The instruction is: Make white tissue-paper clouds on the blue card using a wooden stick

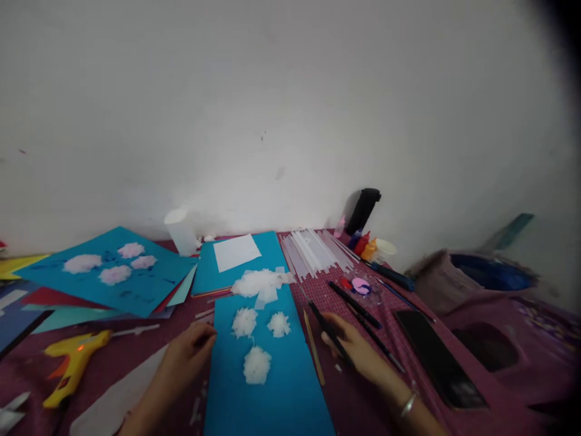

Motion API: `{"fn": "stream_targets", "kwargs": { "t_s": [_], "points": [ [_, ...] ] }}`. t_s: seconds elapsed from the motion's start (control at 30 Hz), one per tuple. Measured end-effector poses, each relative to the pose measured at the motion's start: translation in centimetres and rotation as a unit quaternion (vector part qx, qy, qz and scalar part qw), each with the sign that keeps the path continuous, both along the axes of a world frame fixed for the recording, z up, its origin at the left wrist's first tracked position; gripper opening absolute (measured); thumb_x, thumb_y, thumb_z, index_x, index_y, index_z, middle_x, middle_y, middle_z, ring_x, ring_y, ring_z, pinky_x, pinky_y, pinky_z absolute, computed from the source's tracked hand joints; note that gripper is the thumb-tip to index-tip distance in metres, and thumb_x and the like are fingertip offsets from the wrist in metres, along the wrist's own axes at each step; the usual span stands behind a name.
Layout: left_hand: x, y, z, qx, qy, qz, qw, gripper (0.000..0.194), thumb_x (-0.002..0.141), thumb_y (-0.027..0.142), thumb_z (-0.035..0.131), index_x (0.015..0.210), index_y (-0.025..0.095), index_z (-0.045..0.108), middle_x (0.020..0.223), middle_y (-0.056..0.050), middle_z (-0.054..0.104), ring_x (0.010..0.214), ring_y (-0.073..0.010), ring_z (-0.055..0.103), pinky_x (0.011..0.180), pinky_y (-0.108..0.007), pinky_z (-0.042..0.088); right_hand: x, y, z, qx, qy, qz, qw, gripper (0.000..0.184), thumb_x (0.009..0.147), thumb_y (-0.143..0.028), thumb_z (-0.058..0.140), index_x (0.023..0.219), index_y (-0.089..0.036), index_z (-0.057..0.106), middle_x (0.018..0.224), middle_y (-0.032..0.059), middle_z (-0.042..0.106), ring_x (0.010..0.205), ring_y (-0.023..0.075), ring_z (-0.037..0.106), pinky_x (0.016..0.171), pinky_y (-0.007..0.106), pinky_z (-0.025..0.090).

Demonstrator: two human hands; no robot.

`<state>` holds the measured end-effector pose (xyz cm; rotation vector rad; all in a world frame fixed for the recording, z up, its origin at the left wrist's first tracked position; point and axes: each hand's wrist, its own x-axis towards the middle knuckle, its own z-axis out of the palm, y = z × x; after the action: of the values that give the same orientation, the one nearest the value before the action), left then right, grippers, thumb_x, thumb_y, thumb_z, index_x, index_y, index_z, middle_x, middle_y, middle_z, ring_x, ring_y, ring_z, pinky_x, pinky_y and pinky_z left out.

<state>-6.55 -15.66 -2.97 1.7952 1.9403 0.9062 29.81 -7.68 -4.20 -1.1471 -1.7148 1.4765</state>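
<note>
A blue sheet [290,387] lies before me with several fluffy white paper tufts, one of them a nearby tuft [256,366]. At its left edge is my left hand [195,351], fingers curled together; whatever may be in them is hidden. To the right of the sheet, my right hand [347,342] grips a slim black-handled tool [333,336] with a thin tip pointing away from me. Its exact kind cannot be made out. Beside this hand lies a pencil-like wooden stick [314,348]. Past the sheet's far end sits a pile of white paper pieces [261,284].
Left: a yellow glue gun [78,363] with an orange light, and a blue card [149,284] bearing several tufts. Behind: a white cup [180,232] and white strips [315,251]. Right: paint bottles [363,243], pink paint [361,286], a black phone [440,357] and a bag [481,315].
</note>
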Motion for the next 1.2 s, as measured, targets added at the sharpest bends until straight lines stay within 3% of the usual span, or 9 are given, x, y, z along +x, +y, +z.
{"fn": "stream_targets", "kwargs": {
  "t_s": [0.07, 0.13, 0.23, 0.37, 0.63, 0.83, 0.93, 1.03, 1.2],
  "points": [
    [0.1, 0.1, -0.8, 0.009, 0.034, 0.018, 0.999, 0.027, 0.082, 0.037, 0.047, 0.092, 0.021, 0.067, 0.093, -0.005, 0.074, 0.084, -0.0225, 0.069, 0.074, -0.032, 0.055, 0.0, 0.2, -0.2, 0.106, -0.047, -0.033, 0.993, 0.047, 0.082, -0.034, 0.064, 0.125, -0.018, 0.054, 0.118, 0.0115, 0.063, 0.103, 0.0245, 0.061, 0.092, 0.04, 0.048],
    [0.0, 0.3, -1.7, 0.021, 0.056, 0.027, 0.998, 0.034, 0.081, 0.034, 0.046, 0.105, 0.02, 0.066, 0.109, -0.009, 0.072, 0.1, -0.026, 0.066, 0.087, -0.039, 0.052, 0.0, 0.3, -0.5, 0.175, -0.084, -0.044, 0.98, 0.049, 0.082, -0.028, 0.063, 0.129, -0.017, 0.053, 0.125, 0.0124, 0.061, 0.114, 0.0262, 0.058, 0.101, 0.044, 0.042],
    [-0.3, 0.5, -2.5, 0.023, 0.072, 0.015, 0.997, 0.042, 0.081, 0.033, 0.046, 0.117, 0.019, 0.061, 0.119, -0.011, 0.068, 0.11, -0.0282, 0.061, 0.096, -0.043, 0.046, 0.0, 0.5, -0.8, 0.213, -0.113, -0.035, 0.97, 0.048, 0.083, -0.026, 0.059, 0.129, -0.015, 0.053, 0.122, 0.0125, 0.063, 0.11, 0.0251, 0.061, 0.097, 0.041, 0.046],
    [-0.6, 0.6, -3.2, 0.022, 0.093, 0.013, 0.995, 0.053, 0.084, 0.038, 0.044, 0.13, 0.013, 0.049, 0.119, -0.016, 0.067, 0.108, -0.0302, 0.063, 0.093, -0.046, 0.048, -0.2, 0.5, -0.6, 0.233, -0.127, -0.046, 0.963, 0.047, 0.081, -0.026, 0.061, 0.127, -0.016, 0.055, 0.121, 0.0115, 0.064, 0.109, 0.0249, 0.062, 0.096, 0.039, 0.047],
    [-0.3, 0.9, -4.0, 0.055, 0.114, 0.0, 0.992, 0.053, 0.085, 0.043, 0.044, 0.129, 0.015, 0.049, 0.123, -0.017, 0.064, 0.113, -0.0303, 0.061, 0.093, -0.044, 0.049, 0.2, 0.3, -0.2, 0.279, -0.215, -0.08, 0.932, 0.048, 0.079, -0.021, 0.059, 0.127, -0.014, 0.056, 0.119, 0.0134, 0.066, 0.107, 0.0262, 0.062, 0.095, 0.037, 0.045],
    [0.4, 0.4, -1.8, 0.077, 0.142, -0.021, 0.987, 0.041, 0.089, 0.041, 0.041, 0.121, 0.019, 0.054, 0.117, -0.011, 0.067, 0.107, -0.0274, 0.064, 0.087, -0.04, 0.052, 1.2, 0.7, 0.3, 0.288, -0.274, -0.107, 0.911, 0.048, 0.08, -0.021, 0.056, 0.127, -0.013, 0.056, 0.119, 0.0132, 0.064, 0.108, 0.026, 0.061, 0.093, 0.036, 0.045],
    [0.6, -0.8, 0.1, 0.085, 0.171, 0.046, 0.981, 0.027, 0.091, 0.04, 0.04, 0.096, 0.022, 0.059, 0.089, -0.006, 0.07, 0.083, -0.024, 0.066, 0.072, -0.034, 0.051, 1.4, 0.9, 0.4, 0.279, -0.298, -0.111, 0.906, 0.046, 0.078, -0.022, 0.059, 0.124, -0.015, 0.058, 0.118, 0.0114, 0.064, 0.104, 0.0245, 0.062, 0.091, 0.033, 0.045],
    [0.6, -2.4, 1.4, 0.124, 0.152, 0.087, 0.977, 0.027, 0.092, 0.039, 0.038, 0.075, 0.023, 0.052, 0.065, 0.0, 0.057, 0.062, -0.0184, 0.056, 0.06, -0.029, 0.042, 1.4, 1.0, 0.2, 0.265, -0.332, -0.121, 0.897, 0.046, 0.077, -0.024, 0.061, 0.122, -0.016, 0.058, 0.116, 0.0122, 0.063, 0.103, 0.0253, 0.06, 0.092, 0.035, 0.042],
    [1.0, -4.0, 1.6, 0.134, 0.094, 0.063, 0.985, 0.031, 0.093, 0.035, 0.031, 0.07, 0.023, 0.047, 0.063, 0.001, 0.05, 0.062, -0.0186, 0.05, 0.059, -0.03, 0.035, 0.9, 0.6, 0.1, 0.252, -0.404, -0.129, 0.87, 0.047, 0.08, -0.027, 0.06, 0.124, -0.015, 0.055, 0.114, 0.0144, 0.06, 0.104, 0.0275, 0.057, 0.095, 0.039, 0.038]
  ]
}}
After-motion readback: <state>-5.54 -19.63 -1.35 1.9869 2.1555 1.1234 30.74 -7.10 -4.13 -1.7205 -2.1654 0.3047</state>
